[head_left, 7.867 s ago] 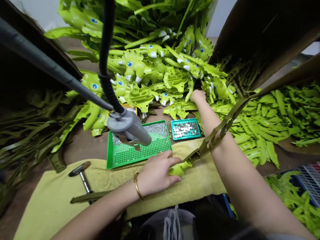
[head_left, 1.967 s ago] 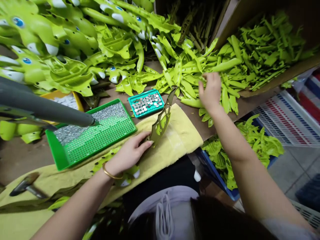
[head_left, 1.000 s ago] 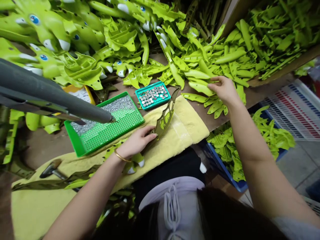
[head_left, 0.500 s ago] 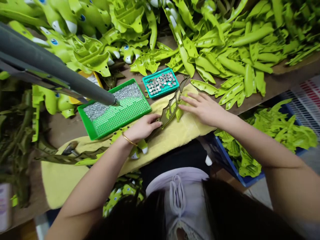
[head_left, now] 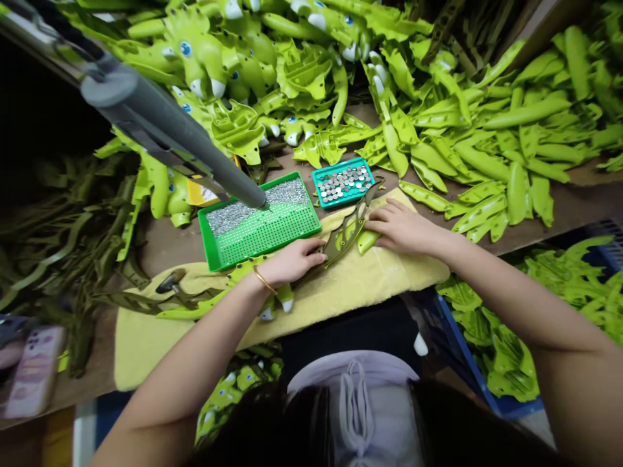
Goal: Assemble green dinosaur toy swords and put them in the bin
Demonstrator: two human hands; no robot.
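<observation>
My left hand (head_left: 296,261) pinches the near end of a dark olive plastic strip (head_left: 344,239) with cut-out openings, lying slantwise on a yellow cloth (head_left: 335,285). My right hand (head_left: 400,227) is at the strip's other side, its fingers bent over a lime-green plastic piece (head_left: 366,240) beside the strip. The fingers partly cover that piece. Under my left wrist lies a lime-green toy dinosaur part (head_left: 243,272) with white-tipped feet (head_left: 287,305), partly hidden by the arm. A second olive strip (head_left: 146,301) stretches left from it.
A grey hanging electric screwdriver (head_left: 195,139) points down over a green tray (head_left: 272,233) of small screws. Behind the strip, a teal tray (head_left: 343,181) holds metal discs. Lime-green parts (head_left: 487,155) pile up behind; a blue crate (head_left: 467,357) stands right. A phone (head_left: 36,370) lies left.
The view has shifted, so the bench appears farther right and lower. My right hand's fingers, spread before, are now closer together over the lime-green piece. My left hand stays on the olive strip.
</observation>
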